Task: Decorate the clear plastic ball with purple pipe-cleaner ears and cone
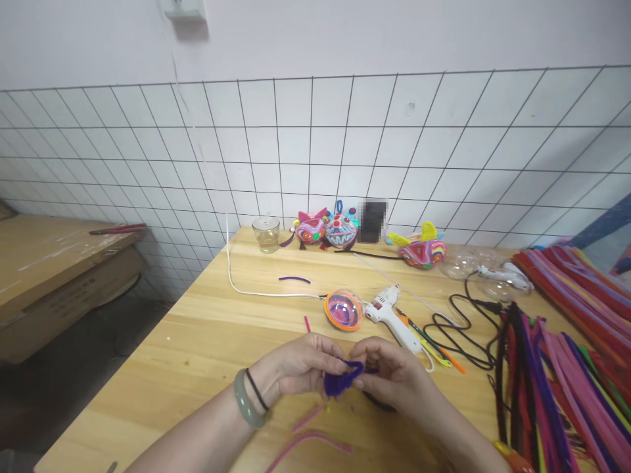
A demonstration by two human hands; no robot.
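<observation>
While left hand point(303, 363), angled from eight o'clock, pinches purple pipe cleaner point(339, 382), right hand point(398, 373), from four, pinches its three-o'clock edge, fingers curled nearly closed; bowl point(344, 311) at twelve.

The upper wall point(345, 39) is painted a pale pinkish lilac, with a white socket box point(185, 10) high on its left side. Below run white tiles point(330, 144) with dark grout lines. A light-wood bench point(197, 341) stands against them, its grain plain. Left of it sits a large brown cardboard box point(64, 256) above dark floor point(98, 374). Light is soft, with faint grey shadows on the right-hand tiles.
</observation>
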